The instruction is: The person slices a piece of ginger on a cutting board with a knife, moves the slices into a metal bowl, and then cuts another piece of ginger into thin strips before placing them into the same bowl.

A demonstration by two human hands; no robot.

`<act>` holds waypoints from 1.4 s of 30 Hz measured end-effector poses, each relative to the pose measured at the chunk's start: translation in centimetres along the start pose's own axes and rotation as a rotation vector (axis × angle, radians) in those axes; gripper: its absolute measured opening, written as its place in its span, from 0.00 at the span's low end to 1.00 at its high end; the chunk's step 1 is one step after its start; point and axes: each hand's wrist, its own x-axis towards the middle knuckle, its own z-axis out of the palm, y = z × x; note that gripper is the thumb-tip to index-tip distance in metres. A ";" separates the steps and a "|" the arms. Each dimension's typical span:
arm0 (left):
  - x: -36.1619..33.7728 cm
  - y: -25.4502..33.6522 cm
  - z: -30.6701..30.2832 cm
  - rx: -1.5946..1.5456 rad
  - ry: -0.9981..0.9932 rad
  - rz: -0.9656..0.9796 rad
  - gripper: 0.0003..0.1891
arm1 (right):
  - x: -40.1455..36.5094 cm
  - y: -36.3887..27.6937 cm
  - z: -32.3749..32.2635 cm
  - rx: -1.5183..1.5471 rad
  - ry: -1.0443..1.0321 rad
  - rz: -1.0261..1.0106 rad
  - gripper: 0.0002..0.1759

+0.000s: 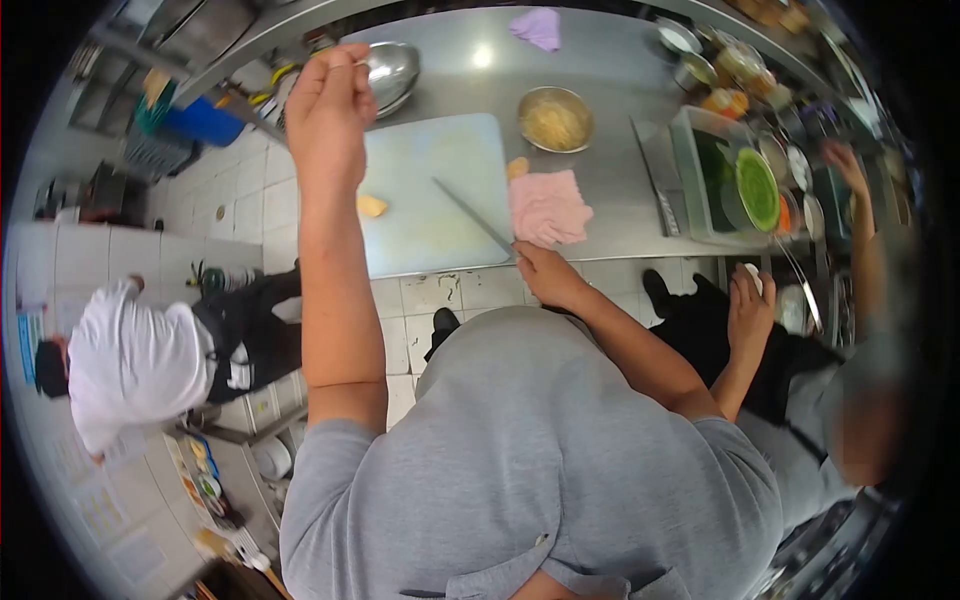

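Note:
My right hand (545, 272) grips a knife (468, 212) at the near edge of the cutting board, its blade slanting over the board. The white cutting board (430, 160) lies on the steel counter. My left hand (335, 90) is stretched forward beside a shiny metal bowl (393, 72), fingers pinched together; what they hold, if anything, I cannot make out. A small yellowish piece of food (372, 206) rests on the board near my left forearm. Another pale yellow-brown piece (517, 167) sits at the board's right edge, above a folded pink cloth (550, 208).
A metal bowl of pale yellow shreds (556, 120) stands behind the cloth. A second knife (655, 185) lies to the right, beside a clear tub with green contents (712, 165). A purple cloth (537, 28) is at the back. Co-workers stand at right (800, 400) and left (150, 350).

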 end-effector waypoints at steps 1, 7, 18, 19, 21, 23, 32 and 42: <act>0.3 -1.3 2.3 0.053 -0.038 -0.026 0.16 | -0.4 -0.4 -0.5 0.006 0.029 0.020 0.22; 2.0 -16.8 15.4 0.535 -0.073 0.512 0.15 | -3.1 1.6 -0.5 0.122 -0.018 0.102 0.24; 5.3 -27.0 15.7 0.857 -0.596 0.038 0.18 | -6.0 4.2 -1.7 0.165 0.024 0.081 0.22; 6.3 -31.6 13.2 0.881 -0.677 0.700 0.16 | -5.8 3.9 -1.9 0.146 0.029 0.100 0.22; 4.4 -27.1 12.5 0.846 -0.557 0.375 0.15 | -5.3 3.9 -2.3 0.106 0.003 0.089 0.22; 4.6 -23.4 7.0 0.785 -0.287 -0.010 0.13 | -4.0 3.6 -1.8 0.021 0.044 0.031 0.22; -1.9 -17.7 -20.5 1.306 -0.237 -0.120 0.23 | 1.1 -1.5 -0.6 -0.454 -0.195 0.165 0.18; -11.4 -19.9 -19.1 1.301 -0.111 -0.211 0.17 | 3.8 -2.4 0.9 -0.552 -0.157 0.176 0.19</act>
